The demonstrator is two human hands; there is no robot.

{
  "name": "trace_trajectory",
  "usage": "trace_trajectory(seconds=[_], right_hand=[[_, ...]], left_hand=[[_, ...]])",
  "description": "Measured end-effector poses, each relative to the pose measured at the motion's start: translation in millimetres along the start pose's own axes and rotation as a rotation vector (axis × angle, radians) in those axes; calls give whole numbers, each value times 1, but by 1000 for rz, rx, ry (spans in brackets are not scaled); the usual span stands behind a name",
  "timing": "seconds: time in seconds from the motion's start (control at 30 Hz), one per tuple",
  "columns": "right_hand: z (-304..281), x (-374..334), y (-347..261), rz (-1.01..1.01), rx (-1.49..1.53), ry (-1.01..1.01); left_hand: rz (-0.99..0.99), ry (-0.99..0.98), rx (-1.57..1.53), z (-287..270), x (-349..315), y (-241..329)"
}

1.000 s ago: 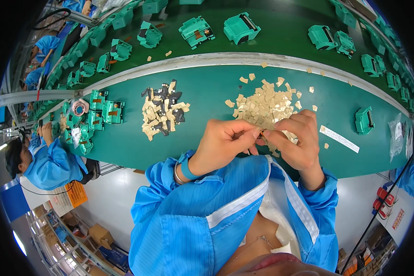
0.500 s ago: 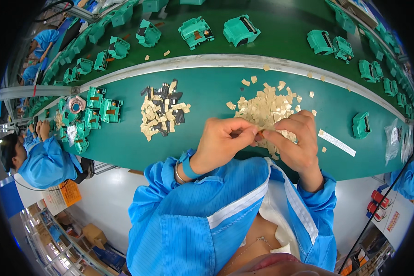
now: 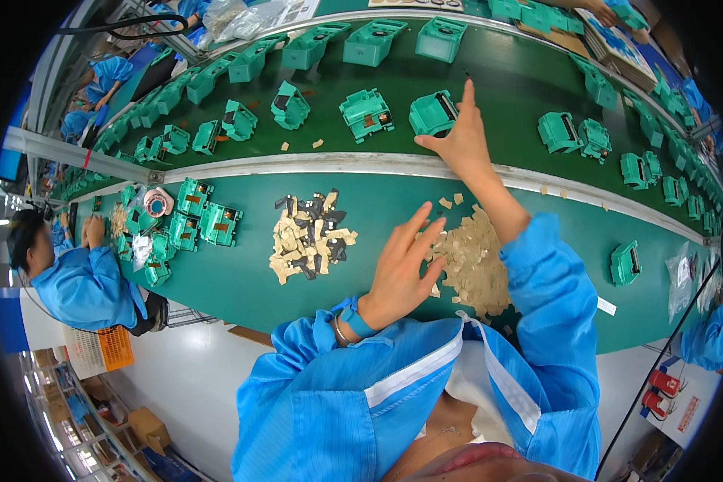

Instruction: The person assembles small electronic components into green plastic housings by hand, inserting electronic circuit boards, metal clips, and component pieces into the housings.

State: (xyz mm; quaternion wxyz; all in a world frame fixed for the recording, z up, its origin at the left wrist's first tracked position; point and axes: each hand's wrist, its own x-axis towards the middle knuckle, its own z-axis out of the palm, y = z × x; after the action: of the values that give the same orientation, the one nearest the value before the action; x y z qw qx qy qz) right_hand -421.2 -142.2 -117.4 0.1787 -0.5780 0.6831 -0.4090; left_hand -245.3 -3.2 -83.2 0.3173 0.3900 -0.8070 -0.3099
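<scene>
My right hand [image 3: 467, 145] stretches over the green belt, thumb and forefinger spread wide beside a green plastic housing [image 3: 427, 119] with a dark roller-like part. The fingers are not closed on it; whether they touch it I cannot tell. Above the worktable, my left hand [image 3: 402, 263] is open, fingers apart and holding nothing. It hovers next to a heap of small beige paper-like pieces [image 3: 472, 261], partly hidden by my right forearm. To its left lies a smaller pile of mixed beige and black strips [image 3: 307, 237].
A metal rail [image 3: 361, 165] separates the worktable from the belt, where more green housings [image 3: 367, 112] stand in rows. Several housings [image 3: 219, 223] cluster at the table's left, near a co-worker [image 3: 84, 277]. A single housing [image 3: 625, 263] and plastic bags [image 3: 681, 277] lie at the right.
My hands have parted. The right one has moved up and forward over the belt, its fingers spreading. The left has opened and stayed above the table. The view has tilted up toward the belt.
</scene>
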Motion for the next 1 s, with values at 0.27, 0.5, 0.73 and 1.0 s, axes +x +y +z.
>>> trace_trajectory(seconds=[0.27,0.5,0.73,1.0], right_hand=[[-72,-46,-59,77,129,-316],[-113,-118,-78,41,587,-46],[-113,-173,-71,103,886,211],[-112,-185,-94,90,1105,255]], left_hand=[[31,295,107,-46,26,6],[-173,-132,-528,-43,23,15],[-630,47,-1863,-18,7,27],[-484,-29,-1647,-34,-7,49]])
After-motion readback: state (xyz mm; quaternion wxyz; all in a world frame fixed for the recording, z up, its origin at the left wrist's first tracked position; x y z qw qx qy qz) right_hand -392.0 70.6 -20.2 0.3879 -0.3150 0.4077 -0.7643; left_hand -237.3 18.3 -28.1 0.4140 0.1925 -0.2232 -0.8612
